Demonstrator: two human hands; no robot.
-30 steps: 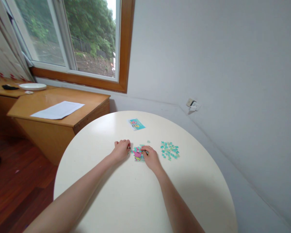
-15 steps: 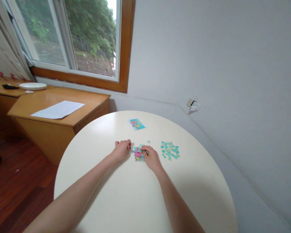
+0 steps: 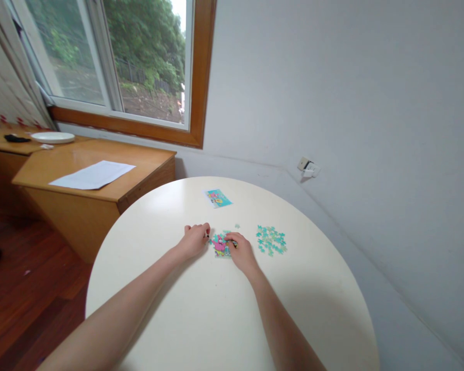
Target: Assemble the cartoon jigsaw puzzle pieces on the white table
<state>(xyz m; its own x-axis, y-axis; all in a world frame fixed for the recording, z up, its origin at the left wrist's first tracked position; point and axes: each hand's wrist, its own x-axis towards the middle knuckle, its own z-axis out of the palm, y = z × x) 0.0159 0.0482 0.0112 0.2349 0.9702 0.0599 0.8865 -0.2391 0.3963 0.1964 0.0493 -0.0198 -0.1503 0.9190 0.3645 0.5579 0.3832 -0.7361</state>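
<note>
A partly joined jigsaw puzzle (image 3: 219,246) with a pink cartoon figure lies flat on the round white table (image 3: 185,319). My left hand (image 3: 195,239) is just left of it, thumb and fingers pinched on a small jigsaw piece (image 3: 206,236) that shows dark and white at the fingertips. Over the puzzle's right side rests my right hand (image 3: 241,250), its bent fingers and thumb gripping that part and covering some of it. One loose pale green piece (image 3: 237,225) lies just beyond the puzzle.
A spread of several turquoise and pale green pieces (image 3: 271,240) lies right of my right hand. Farther back is a picture card (image 3: 218,198) with cartoon figures. Beyond the table's left edge stands a wooden desk (image 3: 147,154) with a white sheet (image 3: 93,175); a wall is behind.
My left hand has shifted very slightly to the right, toward the puzzle, still pinching the piece. My right hand stays in place on the puzzle.
</note>
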